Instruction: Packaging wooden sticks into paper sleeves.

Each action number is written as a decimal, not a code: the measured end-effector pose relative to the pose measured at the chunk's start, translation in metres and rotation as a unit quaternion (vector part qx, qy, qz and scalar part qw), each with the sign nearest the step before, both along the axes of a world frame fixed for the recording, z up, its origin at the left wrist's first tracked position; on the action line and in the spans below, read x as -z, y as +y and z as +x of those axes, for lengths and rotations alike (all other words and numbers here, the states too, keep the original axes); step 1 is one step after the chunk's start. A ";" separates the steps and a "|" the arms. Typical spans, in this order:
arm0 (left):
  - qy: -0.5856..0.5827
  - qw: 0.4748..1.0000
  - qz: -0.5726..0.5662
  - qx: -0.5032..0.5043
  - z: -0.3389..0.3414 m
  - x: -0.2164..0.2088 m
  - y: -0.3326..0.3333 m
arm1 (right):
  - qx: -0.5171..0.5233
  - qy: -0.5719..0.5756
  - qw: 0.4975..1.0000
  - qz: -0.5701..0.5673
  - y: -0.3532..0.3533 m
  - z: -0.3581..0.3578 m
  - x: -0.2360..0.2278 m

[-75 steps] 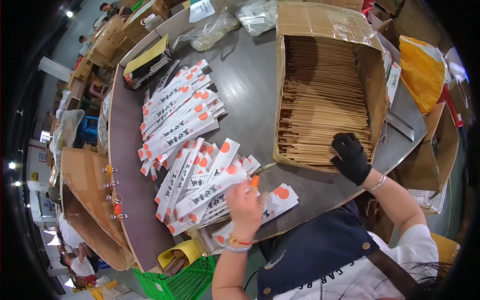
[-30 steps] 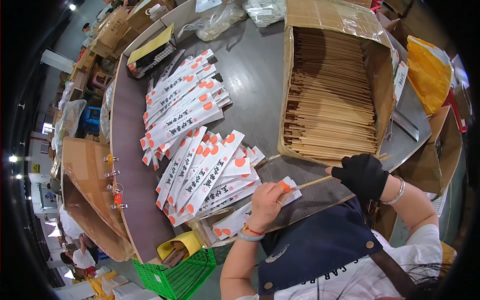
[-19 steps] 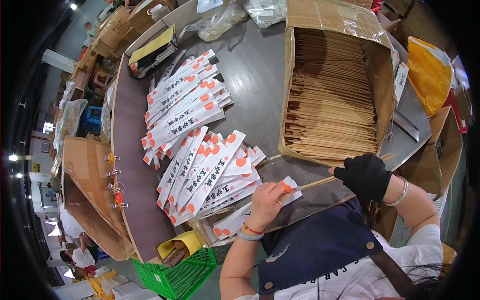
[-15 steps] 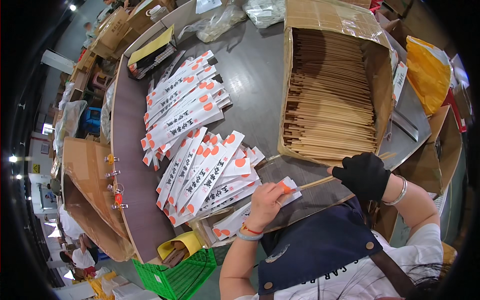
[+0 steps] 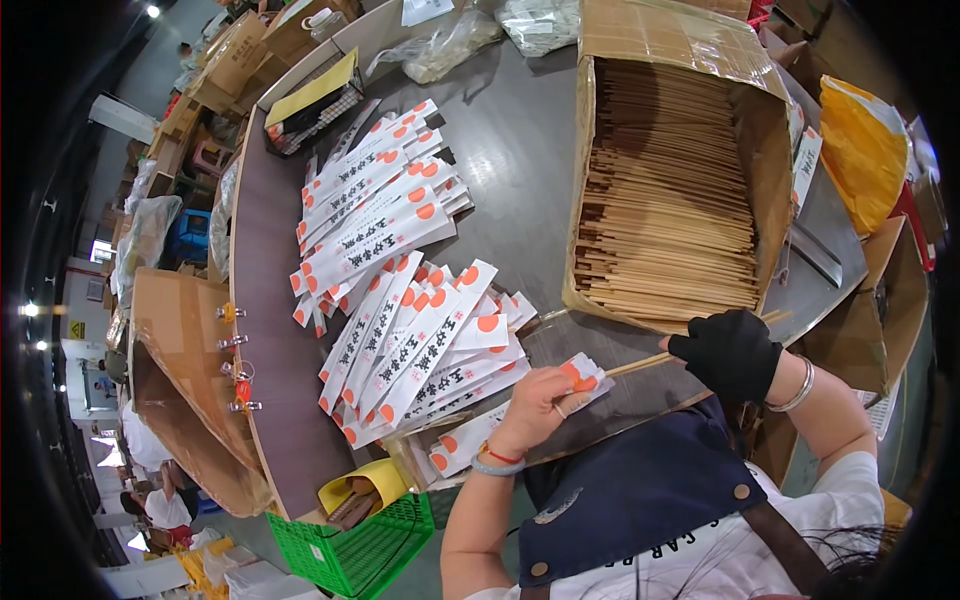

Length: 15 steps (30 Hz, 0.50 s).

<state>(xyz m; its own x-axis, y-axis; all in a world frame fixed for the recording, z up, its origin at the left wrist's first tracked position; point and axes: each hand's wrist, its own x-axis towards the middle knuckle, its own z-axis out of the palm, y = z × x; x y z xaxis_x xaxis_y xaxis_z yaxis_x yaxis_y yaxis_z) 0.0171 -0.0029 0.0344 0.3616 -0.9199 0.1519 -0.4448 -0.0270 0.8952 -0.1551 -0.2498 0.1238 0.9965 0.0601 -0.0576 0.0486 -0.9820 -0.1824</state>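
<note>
My left hand [image 5: 535, 410] pinches the orange-marked end of a white paper chopstick sleeve [image 5: 592, 375] at the table's front edge. In my right hand [image 5: 728, 355], which wears a black glove, is a pair of wooden chopsticks [image 5: 638, 365], gripped so that their left tips meet the sleeve's mouth. How far they reach inside is hidden. More white sleeves [image 5: 452, 449] lie under and beside my left wrist. Beyond my right hand stands an open cardboard box [image 5: 572, 240] with rows of wooden chopsticks [image 5: 670, 200] inside.
Two heaps of printed sleeves [image 5: 410, 350] spread over the left half of the grey table [image 5: 500, 150]. A yellow-topped holder [image 5: 315, 95] stands at the back left. Plastic bags [image 5: 450, 50] lie at the far edge. Below the front edge sits a green crate [image 5: 350, 550].
My left fingers have shifted slightly on the sleeve, and its orange end shows more. The chopsticks and my right hand are nearly where they were. The whole view has shifted slightly.
</note>
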 end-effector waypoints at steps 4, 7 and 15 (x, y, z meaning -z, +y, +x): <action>0.067 0.998 -0.006 -0.013 0.011 0.001 0.006 | 0.007 0.019 1.000 0.019 -0.003 -0.001 -0.002; 0.034 0.999 -0.027 0.028 0.011 -0.008 0.000 | 0.017 0.025 0.999 0.031 0.000 0.001 -0.007; -0.052 0.996 0.026 -0.073 -0.007 0.039 0.006 | 0.076 0.048 0.993 0.073 -0.003 -0.018 0.018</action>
<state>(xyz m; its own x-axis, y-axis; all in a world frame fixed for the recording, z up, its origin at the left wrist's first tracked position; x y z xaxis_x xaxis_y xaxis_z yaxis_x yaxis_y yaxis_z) 0.0100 0.0030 -0.0044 0.4772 -0.8661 0.1488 -0.5234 -0.1441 0.8398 -0.1732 -0.2526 0.1057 0.9852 -0.0763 -0.1536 -0.1227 -0.9393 -0.3204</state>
